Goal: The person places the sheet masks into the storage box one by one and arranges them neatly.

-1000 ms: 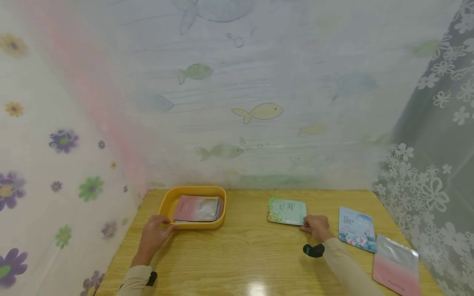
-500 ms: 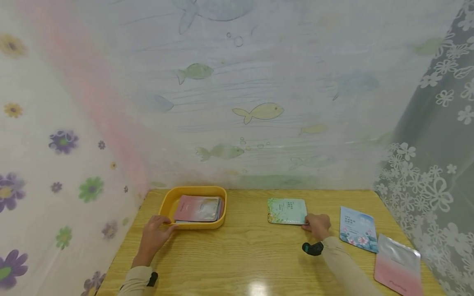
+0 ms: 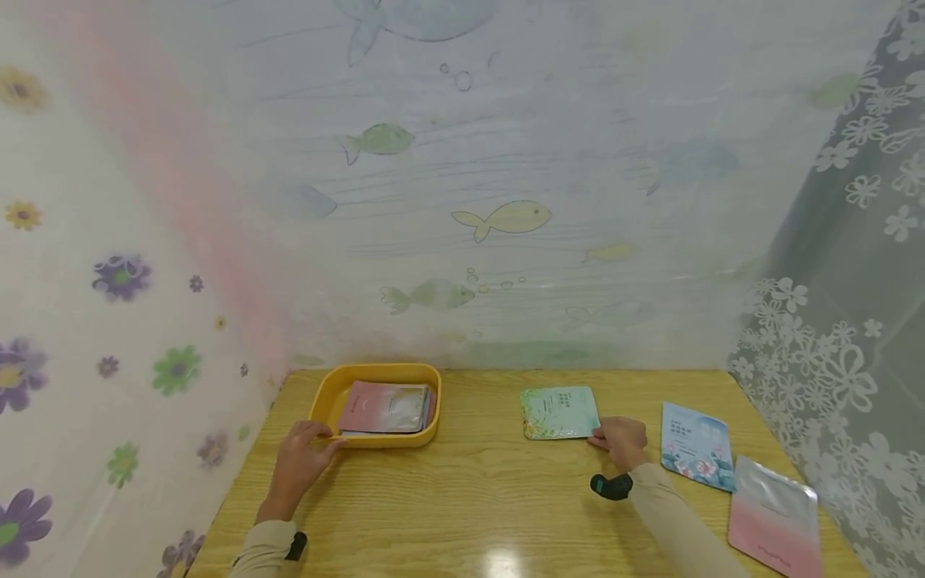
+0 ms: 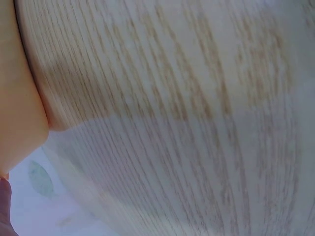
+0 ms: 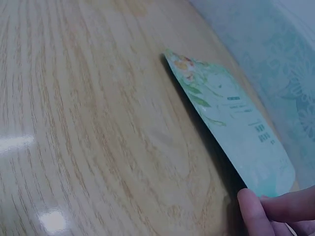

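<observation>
My left hand grips the near left rim of a yellow plastic basket at the back left of the table. Inside it lies a stack of sheet mask packets, a pink and silver one on top. In the left wrist view only the side of the basket and a fingertip show. My right hand pinches the near right corner of a green sheet mask packet. In the right wrist view thumb and finger hold the corner of that packet, with a dark shadow along its edge.
To the right of my right hand lies a blue sheet mask packet with flowers. Nearer the right edge is a pink and silver packet, close to the blue one. A printed curtain stands behind the wooden table and along both sides.
The green packet has turned slightly in my right hand's pinch, its right end a little higher. My left hand and the basket have stayed in place.
</observation>
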Demonstrator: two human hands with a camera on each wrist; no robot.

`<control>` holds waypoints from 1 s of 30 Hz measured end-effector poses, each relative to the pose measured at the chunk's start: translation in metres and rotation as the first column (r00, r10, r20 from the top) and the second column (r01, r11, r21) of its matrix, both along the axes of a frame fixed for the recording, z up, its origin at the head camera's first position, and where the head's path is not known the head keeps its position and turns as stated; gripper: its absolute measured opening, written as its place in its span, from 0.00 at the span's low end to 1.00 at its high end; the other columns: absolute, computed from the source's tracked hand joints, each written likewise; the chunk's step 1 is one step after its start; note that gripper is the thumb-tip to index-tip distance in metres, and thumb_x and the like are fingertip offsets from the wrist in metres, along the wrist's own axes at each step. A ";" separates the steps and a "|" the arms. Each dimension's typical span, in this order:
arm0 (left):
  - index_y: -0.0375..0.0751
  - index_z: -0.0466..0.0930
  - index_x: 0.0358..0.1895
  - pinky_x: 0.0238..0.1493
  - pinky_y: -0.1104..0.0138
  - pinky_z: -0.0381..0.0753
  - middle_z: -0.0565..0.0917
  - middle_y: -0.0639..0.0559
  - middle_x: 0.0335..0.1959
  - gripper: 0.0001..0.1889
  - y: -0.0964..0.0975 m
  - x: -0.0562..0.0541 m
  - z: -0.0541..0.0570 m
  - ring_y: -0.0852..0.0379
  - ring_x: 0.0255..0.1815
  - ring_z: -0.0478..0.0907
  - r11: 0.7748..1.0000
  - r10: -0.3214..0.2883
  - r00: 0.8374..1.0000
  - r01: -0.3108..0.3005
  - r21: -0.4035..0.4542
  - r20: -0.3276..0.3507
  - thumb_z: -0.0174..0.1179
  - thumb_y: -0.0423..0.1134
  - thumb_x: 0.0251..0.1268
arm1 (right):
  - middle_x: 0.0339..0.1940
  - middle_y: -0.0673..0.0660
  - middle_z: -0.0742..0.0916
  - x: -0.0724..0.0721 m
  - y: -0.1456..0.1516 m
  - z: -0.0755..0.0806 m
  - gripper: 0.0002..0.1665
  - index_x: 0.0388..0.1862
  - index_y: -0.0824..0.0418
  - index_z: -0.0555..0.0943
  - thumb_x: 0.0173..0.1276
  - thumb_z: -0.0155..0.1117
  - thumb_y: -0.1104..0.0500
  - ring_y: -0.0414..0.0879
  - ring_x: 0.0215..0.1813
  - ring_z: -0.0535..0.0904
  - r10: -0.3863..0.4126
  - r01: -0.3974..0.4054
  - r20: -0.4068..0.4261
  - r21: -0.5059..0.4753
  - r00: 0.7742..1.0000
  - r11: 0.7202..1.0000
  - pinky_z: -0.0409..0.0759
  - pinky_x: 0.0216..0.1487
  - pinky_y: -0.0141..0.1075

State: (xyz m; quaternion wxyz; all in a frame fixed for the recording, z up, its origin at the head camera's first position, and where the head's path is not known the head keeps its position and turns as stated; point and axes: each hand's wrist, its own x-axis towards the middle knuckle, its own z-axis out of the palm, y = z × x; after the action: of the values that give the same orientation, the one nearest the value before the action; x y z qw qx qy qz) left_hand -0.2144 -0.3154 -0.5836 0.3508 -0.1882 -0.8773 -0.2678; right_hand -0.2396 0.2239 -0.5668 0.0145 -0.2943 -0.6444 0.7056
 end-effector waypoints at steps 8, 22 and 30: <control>0.38 0.80 0.25 0.33 0.62 0.72 0.77 0.51 0.26 0.16 0.001 0.000 0.000 0.53 0.31 0.72 1.000 0.010 1.000 -0.010 -0.008 0.011 0.79 0.32 0.32 | 0.62 0.77 0.70 0.001 0.005 0.011 0.30 0.62 0.77 0.68 0.57 0.56 0.79 0.47 0.27 0.85 -0.012 0.014 0.018 -0.094 1.000 0.996 0.83 0.38 0.39; 0.38 0.80 0.25 0.33 0.66 0.71 0.77 0.49 0.26 0.16 0.001 0.002 0.002 0.52 0.31 0.73 1.000 0.028 0.999 -0.028 -0.001 0.020 0.79 0.32 0.32 | 0.68 0.75 0.62 0.010 -0.001 0.030 0.34 0.67 0.78 0.59 0.60 0.51 0.82 0.47 0.37 0.83 0.078 -0.083 -0.028 -0.324 0.997 0.943 0.80 0.48 0.37; 0.37 0.79 0.25 0.34 0.67 0.71 0.77 0.48 0.25 0.16 0.000 -0.001 0.000 0.51 0.30 0.73 1.000 0.013 1.000 -0.014 -0.009 -0.021 0.80 0.31 0.30 | 0.71 0.73 0.58 0.013 -0.011 0.040 0.36 0.69 0.77 0.55 0.61 0.50 0.82 0.46 0.36 0.82 0.092 -0.105 -0.051 -0.399 0.994 0.911 0.78 0.51 0.37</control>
State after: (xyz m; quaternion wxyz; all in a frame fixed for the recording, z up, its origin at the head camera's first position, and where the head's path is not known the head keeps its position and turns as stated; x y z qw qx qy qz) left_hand -0.2158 -0.3151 -0.5839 0.3609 -0.1867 -0.8761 -0.2595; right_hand -0.2268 0.2130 -0.5270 -0.0717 -0.2470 -0.4996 0.8272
